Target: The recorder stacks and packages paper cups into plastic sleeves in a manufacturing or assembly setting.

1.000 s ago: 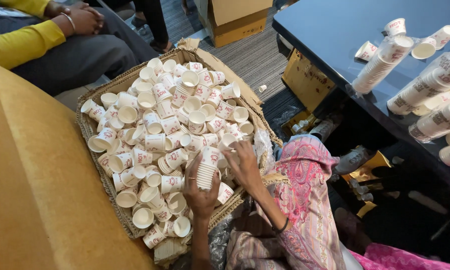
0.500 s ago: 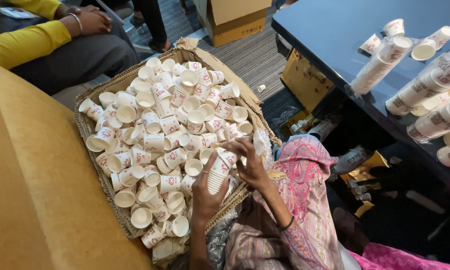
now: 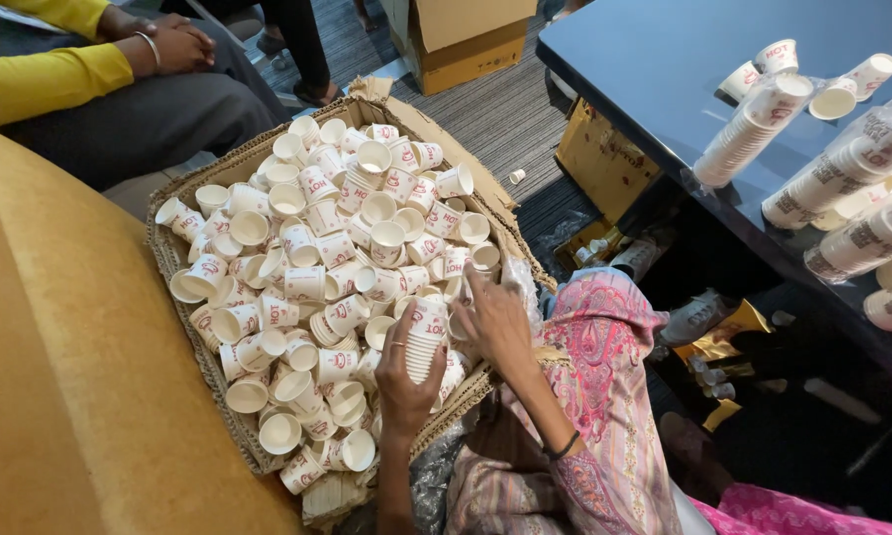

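Note:
My left hand (image 3: 403, 376) grips a short stack of nested white paper cups (image 3: 425, 341) with red print, held upright over the near right corner of a cardboard box (image 3: 199, 369). The box is filled with several loose paper cups (image 3: 312, 282) lying every way. Just right of the stack, my right hand (image 3: 495, 319) reaches into the cups at the box's right edge, fingers curled among them; whether it holds one is hidden.
A mustard cushion (image 3: 59, 376) borders the box on the left. A seated person in yellow sleeves (image 3: 45, 74) is at top left. A dark table (image 3: 664, 69) on the right carries bagged cup stacks (image 3: 748, 129). A closed carton (image 3: 461, 35) stands behind.
The cup stack in my left hand has shifted right and tilted upright. My right hand moved from the stack's top toward the cups at the box's right edge.

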